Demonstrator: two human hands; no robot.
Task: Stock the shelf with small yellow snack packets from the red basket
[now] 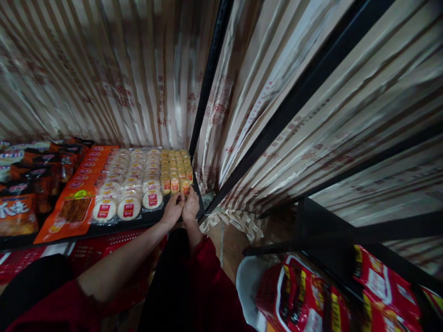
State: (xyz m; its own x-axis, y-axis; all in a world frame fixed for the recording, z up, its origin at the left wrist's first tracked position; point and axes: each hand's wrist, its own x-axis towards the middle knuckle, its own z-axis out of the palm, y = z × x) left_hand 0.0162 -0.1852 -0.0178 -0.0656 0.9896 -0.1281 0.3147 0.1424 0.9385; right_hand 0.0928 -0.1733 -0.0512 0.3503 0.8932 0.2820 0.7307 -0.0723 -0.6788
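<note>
At the right end of a black shelf, my left hand and my right hand are side by side. Their closed fingertips meet at the near edge of a small yellow wrapped snack with a red label. It stands at the front of a block of several matching snacks set in rows. Left of those are rows of round white wrapped crackers with red labels, overlapping one another. My fingers partly hide the lower part of the yellow snack.
Orange snack packs and dark-and-orange bags fill the shelf's left side. Red baskets are below. A pleated curtain and black metal posts stand behind. Red packets and a white tub are at lower right.
</note>
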